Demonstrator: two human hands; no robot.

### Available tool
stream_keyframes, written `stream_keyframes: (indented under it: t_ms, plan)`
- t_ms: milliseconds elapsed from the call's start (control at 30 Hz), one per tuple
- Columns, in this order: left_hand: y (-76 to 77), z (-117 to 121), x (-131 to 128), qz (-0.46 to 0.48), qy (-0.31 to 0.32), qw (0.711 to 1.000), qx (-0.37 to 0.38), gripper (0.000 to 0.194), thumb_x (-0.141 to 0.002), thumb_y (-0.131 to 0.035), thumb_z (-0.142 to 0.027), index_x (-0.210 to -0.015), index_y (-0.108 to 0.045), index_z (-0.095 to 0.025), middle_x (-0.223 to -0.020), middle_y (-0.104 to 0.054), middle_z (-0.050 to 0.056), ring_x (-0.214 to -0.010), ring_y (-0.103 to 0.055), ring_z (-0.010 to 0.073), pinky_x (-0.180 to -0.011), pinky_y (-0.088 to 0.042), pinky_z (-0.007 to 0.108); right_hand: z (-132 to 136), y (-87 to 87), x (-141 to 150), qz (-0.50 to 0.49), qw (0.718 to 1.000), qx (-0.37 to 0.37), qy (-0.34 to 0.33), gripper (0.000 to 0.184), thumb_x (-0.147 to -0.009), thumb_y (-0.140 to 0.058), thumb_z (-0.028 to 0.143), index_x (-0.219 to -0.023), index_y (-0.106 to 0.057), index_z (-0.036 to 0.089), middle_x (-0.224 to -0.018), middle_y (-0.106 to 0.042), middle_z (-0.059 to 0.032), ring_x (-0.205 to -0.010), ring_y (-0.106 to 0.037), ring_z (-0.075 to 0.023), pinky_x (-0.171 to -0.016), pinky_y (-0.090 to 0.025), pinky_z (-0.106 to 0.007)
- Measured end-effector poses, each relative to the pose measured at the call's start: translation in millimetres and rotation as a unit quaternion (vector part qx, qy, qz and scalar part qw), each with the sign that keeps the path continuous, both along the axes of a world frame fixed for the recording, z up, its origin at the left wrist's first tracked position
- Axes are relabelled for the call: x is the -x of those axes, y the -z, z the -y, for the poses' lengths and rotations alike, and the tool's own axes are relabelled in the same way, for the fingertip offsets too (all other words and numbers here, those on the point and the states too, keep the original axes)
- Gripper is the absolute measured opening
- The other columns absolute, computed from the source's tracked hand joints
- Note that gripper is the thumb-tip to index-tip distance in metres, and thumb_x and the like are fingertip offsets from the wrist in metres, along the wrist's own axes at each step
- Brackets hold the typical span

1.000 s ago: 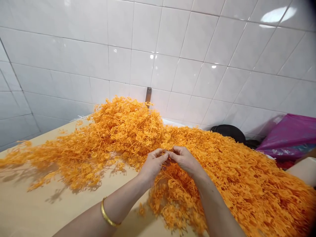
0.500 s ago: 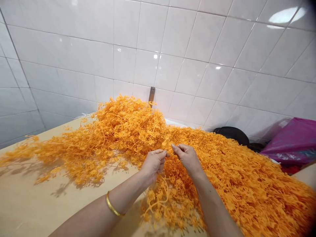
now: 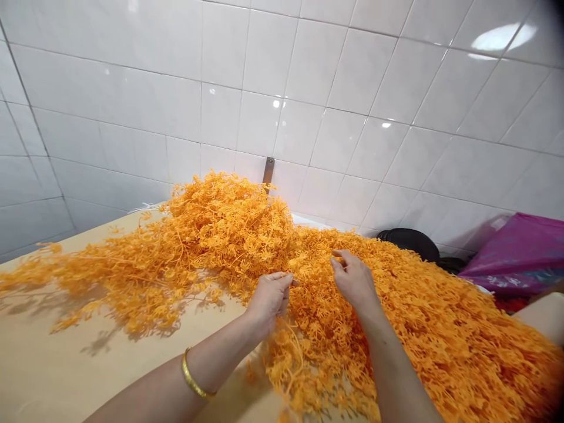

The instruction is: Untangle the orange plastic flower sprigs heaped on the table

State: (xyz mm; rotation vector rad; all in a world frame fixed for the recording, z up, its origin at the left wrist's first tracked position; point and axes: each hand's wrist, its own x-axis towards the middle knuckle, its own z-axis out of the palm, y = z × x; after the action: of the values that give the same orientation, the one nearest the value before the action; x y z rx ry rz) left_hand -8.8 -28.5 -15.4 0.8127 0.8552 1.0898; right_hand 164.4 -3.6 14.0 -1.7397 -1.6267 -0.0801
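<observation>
My left hand (image 3: 269, 299) is closed in a pinch on an orange plastic flower sprig (image 3: 294, 364). Its short stem end pokes out past the thumb, while the branching, blurred flower heads hang below the fist. To the right, my right hand (image 3: 355, 281) hovers over the big heap of orange plastic sprigs (image 3: 423, 305); thumb and forefinger are a little apart with nothing visible between them. A second, taller pile of orange sprigs (image 3: 229, 223) lies behind and left of my left hand, its stems spreading leftward.
Everything lies on a pale wooden tabletop (image 3: 48, 376) against a white tiled wall (image 3: 264, 70). A metal strip (image 3: 268, 171) is fixed to the wall behind the pile. Black round discs (image 3: 409, 242) and a purple bag (image 3: 520, 252) stand at the back right.
My right hand has moved away to the right from my left hand, and its fingers have parted. The left hand keeps its pinch and has shifted only slightly.
</observation>
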Motion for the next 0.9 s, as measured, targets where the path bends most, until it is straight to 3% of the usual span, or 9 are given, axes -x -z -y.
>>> stream_keyframes:
  t_ms: [133, 233, 300, 467, 733, 900]
  plan:
    - [1.9, -0.4, -1.3, -0.010, -0.009, 1.000, -0.017, 0.021, -0.072, -0.051, -0.032, -0.062, -0.049, -0.013, -0.037, -0.020, -0.010, -0.033, -0.012, 0.0018, -0.037, -0.007, 0.021, 3.8, 1.4, 21.7, -0.059, 0.989, 0.031, -0.128, 0.037, -0.078, -0.036, 0.045, -0.062, -0.054, 0.017, -0.060, -0.050, -0.0020, -0.057, -0.044, -0.0135, -0.052, -0.030, -0.024]
    - [-0.8, 0.3, -0.9, -0.010, -0.014, 0.999, -0.032, 0.020, -0.071, -0.051, -0.032, -0.062, -0.047, -0.015, -0.037, -0.022, -0.010, -0.033, -0.013, 0.0022, -0.037, -0.008, 0.021, 7.9, 5.1, 35.2, -0.146, 0.952, 0.110, -0.244, 0.040, -0.074, -0.041, 0.050, -0.054, -0.047, 0.016, -0.051, -0.042, 0.0015, -0.048, -0.037, -0.0099, -0.045, -0.026, -0.022]
    - [-3.6, 1.6, -0.7, -0.017, -0.013, 0.999, -0.036, 0.019, -0.071, -0.051, -0.031, -0.061, -0.046, -0.015, -0.037, -0.023, -0.010, -0.033, -0.014, 0.0023, -0.037, -0.008, 0.021, 9.5, 8.1, 41.6, -0.200, 0.931, 0.116, -0.281, 0.038, -0.072, -0.046, 0.049, -0.054, -0.045, 0.016, -0.050, -0.040, 0.0027, -0.046, -0.035, -0.0084, -0.044, -0.026, -0.021]
    - [-11.1, 4.8, -0.5, -0.040, 0.019, 0.993, -0.108, 0.020, -0.069, -0.053, -0.032, -0.060, -0.048, -0.015, -0.036, -0.021, -0.010, -0.033, -0.012, 0.0018, -0.038, -0.007, 0.021, 8.1, 11.0, 46.0, -0.275, 0.938, 0.012, -0.209, 0.035, -0.074, -0.046, 0.043, -0.053, -0.043, 0.016, -0.047, -0.036, 0.0042, -0.044, -0.029, -0.0071, -0.042, -0.022, -0.021]
    - [-13.4, 4.0, -0.9, -0.060, 0.017, 0.989, -0.132, 0.021, -0.069, -0.051, -0.033, -0.060, -0.050, -0.014, -0.034, -0.021, -0.010, -0.033, -0.013, 0.0022, -0.039, -0.008, 0.022, 8.1, 14.0, 54.2, -0.225, 0.968, -0.056, -0.100, 0.035, -0.075, -0.045, 0.040, -0.049, -0.040, 0.017, -0.044, -0.031, 0.0048, -0.044, -0.026, -0.0080, -0.042, -0.021, -0.022]
    - [-12.3, 3.1, -0.3, -0.070, 0.011, 0.989, -0.131, 0.021, -0.069, -0.051, -0.033, -0.059, -0.050, -0.015, -0.035, -0.021, -0.009, -0.033, -0.014, 0.0026, -0.039, -0.009, 0.022, 10.0, 9.8, 52.7, -0.196, 0.974, -0.071, -0.084, 0.034, -0.075, -0.044, 0.039, -0.049, -0.040, 0.018, -0.044, -0.031, 0.0045, -0.043, -0.028, -0.0087, -0.042, -0.023, -0.022]
